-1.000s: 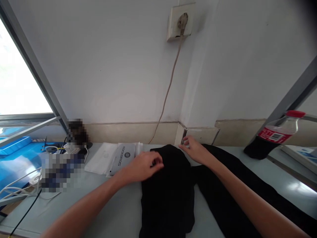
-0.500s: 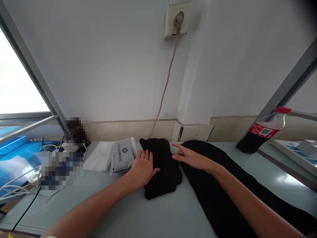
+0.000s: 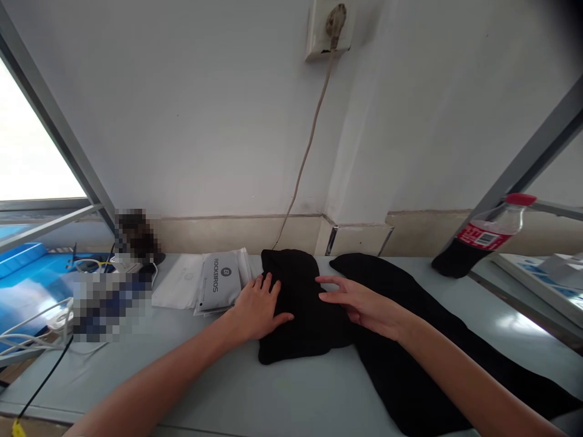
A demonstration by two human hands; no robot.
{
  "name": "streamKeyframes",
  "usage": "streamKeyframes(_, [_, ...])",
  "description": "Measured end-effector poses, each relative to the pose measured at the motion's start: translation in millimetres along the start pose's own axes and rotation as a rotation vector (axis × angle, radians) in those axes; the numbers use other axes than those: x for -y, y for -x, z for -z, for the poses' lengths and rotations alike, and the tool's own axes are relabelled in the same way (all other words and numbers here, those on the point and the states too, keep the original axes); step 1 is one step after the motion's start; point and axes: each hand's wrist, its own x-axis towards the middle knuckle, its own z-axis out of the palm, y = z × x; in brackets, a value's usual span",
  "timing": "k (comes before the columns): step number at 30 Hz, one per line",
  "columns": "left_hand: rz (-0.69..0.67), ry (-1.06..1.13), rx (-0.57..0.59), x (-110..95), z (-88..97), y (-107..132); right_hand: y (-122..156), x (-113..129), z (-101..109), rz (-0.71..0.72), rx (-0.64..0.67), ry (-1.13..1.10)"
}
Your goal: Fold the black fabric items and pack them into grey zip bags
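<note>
A folded piece of black cloth lies flat on the grey table, close to the wall. On its left part rests my left hand, palm down with fingers spread. Over its right side is my right hand, thumb and index finger apart and nothing visible between them; its other fingers are partly curled. A longer black cloth stretches from the wall to the lower right, under my right forearm. The folded cloth's right edge meets this longer cloth, and the exact border between them is hard to make out.
Left of the folded cloth are grey printed packets and white pouches. White cables and a blue tray are further left. A cola bottle leans at the back right, near a white box. A power cord hangs behind.
The folded black cloth has spread wider to the right and now meets the longer cloth. My left hand has shifted slightly left. My right hand has turned a little, its fingers loosely apart.
</note>
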Motion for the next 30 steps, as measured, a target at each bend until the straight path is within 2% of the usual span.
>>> streamKeyframes(6, [-0.009,0.016,0.035,8,0.2,3,36,15,27,0.076,-0.116,0.549])
streamKeyframes(10, [-0.056,0.033,0.093,8,7.8,6,57,30,47,0.043,-0.078,0.718])
streamKeyframes(12, [-0.117,0.05,0.052,-1,15.7,9,51,31,51,0.068,-0.091,0.722])
streamKeyframes(15, [-0.264,0.192,-0.011,-21,24.4,21,22,18,45,0.189,-0.102,0.76])
streamKeyframes(18, [-0.345,0.354,0.05,-36,22.5,37,-10,-8,27,0.262,-0.27,1.031])
streamKeyframes(21, [-0.342,0.427,0.137,-39,18.6,48,-25,-34,16,0.244,-0.342,1.106])
streamKeyframes(25, [-0.329,0.566,0.269,-35,29.4,52,-23,-41,31,0.28,-0.315,1.146])
streamKeyframes(27, [-0.335,0.615,0.318,-35,39.7,51,-21,-34,44,0.268,-0.298,1.189])
streamKeyframes(30, [-0.382,0.655,0.337,-32,54.3,45,-27,-20,54,0.233,-0.338,1.233])
